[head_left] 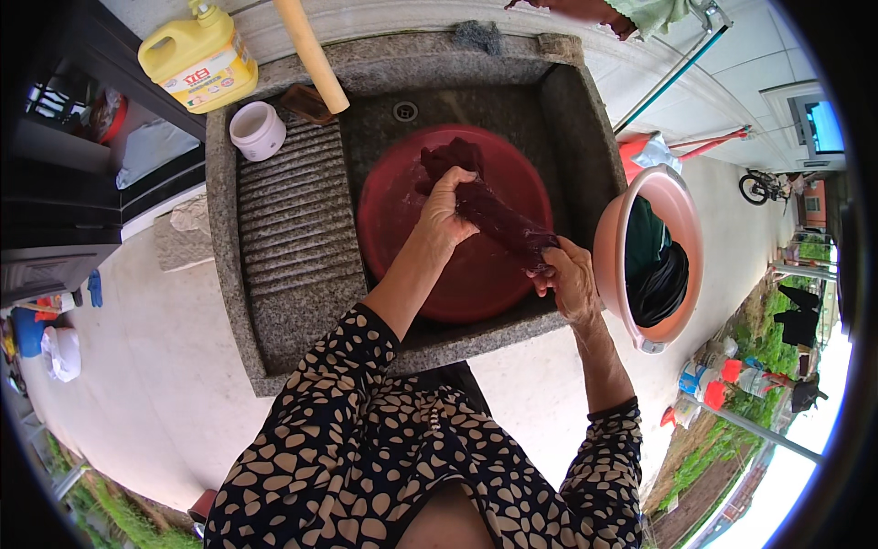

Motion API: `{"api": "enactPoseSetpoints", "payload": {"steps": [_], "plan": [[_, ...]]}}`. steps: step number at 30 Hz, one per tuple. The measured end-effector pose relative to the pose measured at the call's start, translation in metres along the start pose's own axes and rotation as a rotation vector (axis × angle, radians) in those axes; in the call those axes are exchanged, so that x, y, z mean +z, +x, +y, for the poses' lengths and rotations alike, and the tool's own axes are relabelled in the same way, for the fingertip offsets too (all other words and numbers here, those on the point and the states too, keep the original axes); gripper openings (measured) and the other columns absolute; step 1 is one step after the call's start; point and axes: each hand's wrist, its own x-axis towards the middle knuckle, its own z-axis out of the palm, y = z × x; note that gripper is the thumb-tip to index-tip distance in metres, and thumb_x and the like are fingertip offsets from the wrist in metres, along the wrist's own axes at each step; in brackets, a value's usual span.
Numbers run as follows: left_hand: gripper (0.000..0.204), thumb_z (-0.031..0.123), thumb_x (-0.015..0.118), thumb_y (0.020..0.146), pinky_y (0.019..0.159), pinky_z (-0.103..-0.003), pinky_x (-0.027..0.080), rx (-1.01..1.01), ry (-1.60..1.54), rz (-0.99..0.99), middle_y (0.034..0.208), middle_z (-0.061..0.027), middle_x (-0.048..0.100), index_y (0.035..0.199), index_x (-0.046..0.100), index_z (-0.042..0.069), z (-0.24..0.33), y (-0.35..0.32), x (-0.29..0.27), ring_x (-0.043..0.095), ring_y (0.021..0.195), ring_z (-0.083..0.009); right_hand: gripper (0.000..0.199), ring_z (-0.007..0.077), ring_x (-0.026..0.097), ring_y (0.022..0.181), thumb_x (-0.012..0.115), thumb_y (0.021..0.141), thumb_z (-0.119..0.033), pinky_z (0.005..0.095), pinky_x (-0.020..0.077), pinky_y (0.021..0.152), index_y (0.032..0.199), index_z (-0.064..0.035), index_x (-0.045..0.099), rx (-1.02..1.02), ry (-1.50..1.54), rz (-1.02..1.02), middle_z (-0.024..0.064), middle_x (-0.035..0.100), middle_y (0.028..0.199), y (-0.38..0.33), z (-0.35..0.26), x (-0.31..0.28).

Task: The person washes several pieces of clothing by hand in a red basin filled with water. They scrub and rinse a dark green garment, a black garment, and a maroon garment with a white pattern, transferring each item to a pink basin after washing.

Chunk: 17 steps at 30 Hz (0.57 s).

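Note:
A dark maroon wet cloth (498,220) is stretched between my two hands, bunched into a thick roll. My left hand (448,209) is closed round its middle, and the loose end beyond it hangs in folds over the basin. My right hand (569,279) grips the other end, fingers curled round it. Below lies a red plastic basin (393,265), its bottom looking wet. The basin sits inside a grey stone sink (576,128). Whether the cloth is a garment or a towel, I cannot tell.
Left in the sink is a ridged washboard (297,215) with a white tub (258,131) and a brown soap-like block (309,104). A yellow detergent jug (199,62) and a wooden pole (311,55) stand at the back. A pink basin (615,233) with dark clothes (654,265) is at right.

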Motion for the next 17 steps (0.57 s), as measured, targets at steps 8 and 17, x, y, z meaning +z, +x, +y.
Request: {"api": "enactPoseSetpoints", "payload": {"steps": [8, 17], "plan": [[0.013, 0.013, 0.064, 0.074, 0.065, -0.035, 0.054, -0.022, 0.072, -0.177, 0.074, -0.0002, 0.058, 0.083, 0.055, 0.010, -0.005, 0.004, -0.019, 0.058, 0.066, -0.0159, 0.033, 0.0122, 0.035, 0.042, 0.047, 0.085, -0.031, 0.0265, 0.0294, 0.038, 0.085, 0.0012, 0.052, 0.296, 1.056, -0.453, 0.0071, 0.046, 0.059, 0.003, 0.051, 0.015], [0.030, 0.021, 0.067, 0.079, 0.085, -0.051, 0.049, -0.020, -0.107, -0.283, 0.091, -0.0008, 0.064, 0.103, 0.053, 0.010, -0.019, 0.002, -0.018, 0.064, 0.085, -0.0189, 0.032, 0.0098, 0.036, 0.045, 0.049, 0.085, -0.030, 0.0249, 0.0310, 0.041, 0.092, 0.0009, 0.051, 0.200, 1.469, -0.431, 0.0037, 0.045, 0.061, 0.005, 0.085, 0.044]]}}
